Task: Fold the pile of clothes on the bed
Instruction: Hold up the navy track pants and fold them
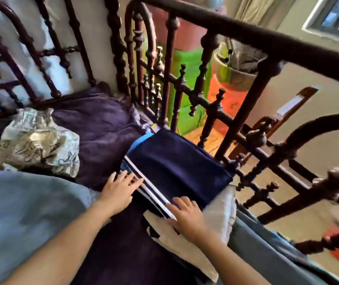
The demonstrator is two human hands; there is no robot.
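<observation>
Clothes (pixel 195 182) sit stacked at the far right corner of the bed (pixel 123 247), tight against the dark turned-wood bed frame (pixel 205 103). On top I see a folded navy garment (pixel 174 159) with white stripes along its near edge. A light blue garment (pixel 138 141) peeks out from under its far left corner, and a cream cloth (pixel 218 219) shows beneath it on the near right side.

My left grip (pixel 121 188), a bare hand, is released: its fingers lie straight and flat on the striped edge toward the left end. My right grip (pixel 186 218) is released too, fingers spread and resting on the same striped edge at the nearer corner, with the palm over the cream cloth.

A purple bedspread (pixel 102 128) covers the mattress beyond the stack. To the left lies a crumpled patterned cloth (pixel 35 140) in cream and grey, and nearer to me a large grey-blue cloth (pixel 20 212) fills the lower left. Through the frame's bars I make out something green (pixel 189 79) and something orange (pixel 230 97); I cannot tell what they are. A window (pixel 337 15) sits at the upper right.
</observation>
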